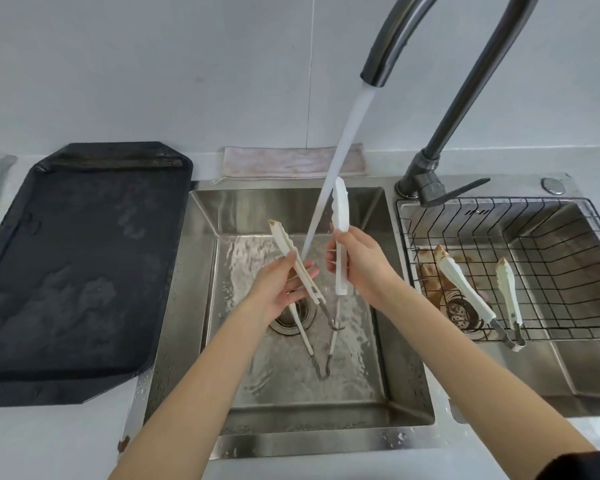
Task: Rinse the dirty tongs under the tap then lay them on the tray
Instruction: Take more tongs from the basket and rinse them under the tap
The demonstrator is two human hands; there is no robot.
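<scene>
Landmark: the stainless steel left sink basin [400, 341], everything below is placed off that.

Far left: big black rectangular tray [84, 265] sits on the white table [49, 445] just left of the basin, wet patches on it, nothing lying on it.

Behind the basin: a pinkish folded cloth [291, 161] lies along the back edge against the wall.

Left hand [281, 285]: over the basin's drain, palm up, fingers [307, 265] loosely curled round one arm of the white plastic tongs with a metal hinge [340, 216]. That arm's tip has a brown stain.

Task thing: the tongs are held above the middle of the basin, spread wide into a V, hinge pointing down, tips up.

Water: white stream from the dark metal arched tap [461, 98] runs down between the two tong arms and hits the basin floor.

Right hand [359, 265]: just right of the stream, wrapped round the other arm, which stands nearly upright.

Basin floor: a second thin pair of tongs [312, 344] lies under the hands near the drain.

Right of the basin: black wire rack [551, 237] sits in the right-hand sink, holding another white pair of tongs [465, 289] with brown-stained tips and brown mess below them.
</scene>
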